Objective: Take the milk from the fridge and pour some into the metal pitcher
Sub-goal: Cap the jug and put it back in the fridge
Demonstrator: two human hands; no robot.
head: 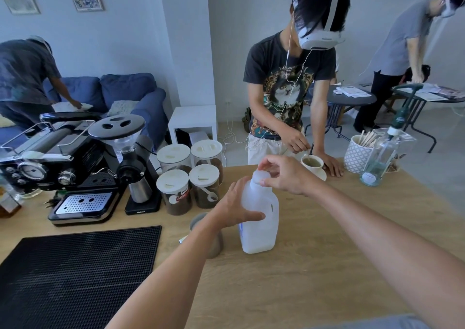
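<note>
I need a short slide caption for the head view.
Left hand steadies milk jug while right hand grips its cap; metal pitcher waits beside.

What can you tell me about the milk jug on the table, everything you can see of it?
The milk jug is a translucent white plastic bottle with squarish sides, sloped shoulders and a round white cap. It stands upright on the wooden table, just right of the metal pitcher. A blue-printed label shows at its lower left edge. The left hand grips its side; the right hand pinches the cap, which is still on.

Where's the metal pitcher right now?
On the wooden table, just left of the milk jug, partly hidden behind the left forearm, in front of the coffee jars.
</note>
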